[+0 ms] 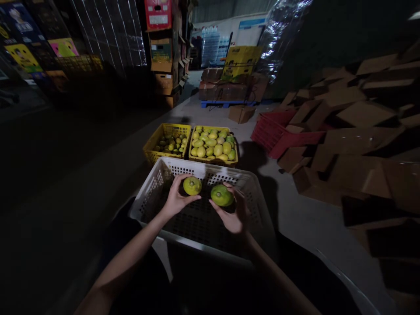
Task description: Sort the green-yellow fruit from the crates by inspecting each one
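My left hand (177,199) is closed round a yellow-green lemon (192,186), thumb below and fingers behind it. In my right hand (235,213) is a greener lemon (222,195), gripped between thumb and fingers. Both fruits are held apart from each other, above a white perforated plastic crate (210,250). The crate's inside is dark, and I cannot make out whether anything lies on its floor. Just beyond it stand two yellow crates. The right yellow crate (213,161) is heaped with lemons (210,142); the left yellow crate (151,155) holds fewer, greener lemons (171,144).
On the right, a red crate (278,135) stands among a large heap of flattened and open cardboard boxes (357,148). Farther back are a blue pallet (226,104) with boxes, a loose carton (242,114) and a tall box stack (162,57). Deep shadow covers the left side.
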Motion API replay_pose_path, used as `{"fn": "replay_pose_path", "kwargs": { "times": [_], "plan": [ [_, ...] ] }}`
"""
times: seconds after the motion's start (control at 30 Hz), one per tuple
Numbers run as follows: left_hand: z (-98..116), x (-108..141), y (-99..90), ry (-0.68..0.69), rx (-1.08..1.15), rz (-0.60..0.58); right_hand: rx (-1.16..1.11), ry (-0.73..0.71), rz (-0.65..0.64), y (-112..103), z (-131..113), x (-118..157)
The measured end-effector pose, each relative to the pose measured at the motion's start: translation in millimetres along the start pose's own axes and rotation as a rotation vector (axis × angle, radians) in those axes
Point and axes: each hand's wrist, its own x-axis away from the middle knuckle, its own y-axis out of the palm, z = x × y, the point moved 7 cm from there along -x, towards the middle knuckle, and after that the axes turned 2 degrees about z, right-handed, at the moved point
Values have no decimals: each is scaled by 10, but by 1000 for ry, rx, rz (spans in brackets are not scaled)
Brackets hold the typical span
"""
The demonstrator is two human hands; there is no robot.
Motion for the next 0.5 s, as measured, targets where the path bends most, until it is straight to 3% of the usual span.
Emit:
{"fn": "replay_pose_path", "kwargs": {
  "times": [0.33,0.43,0.5],
  "plan": [
    [-24,-19,-7,-27,-21,0,29,-3,31,-54,4,-1],
    [-66,-23,9,-130,75,-4,14,96,38,-68,65,-10],
    [-97,-16,24,-231,215,1,-107,249,-1,-32,167,-10]
  ]
}}
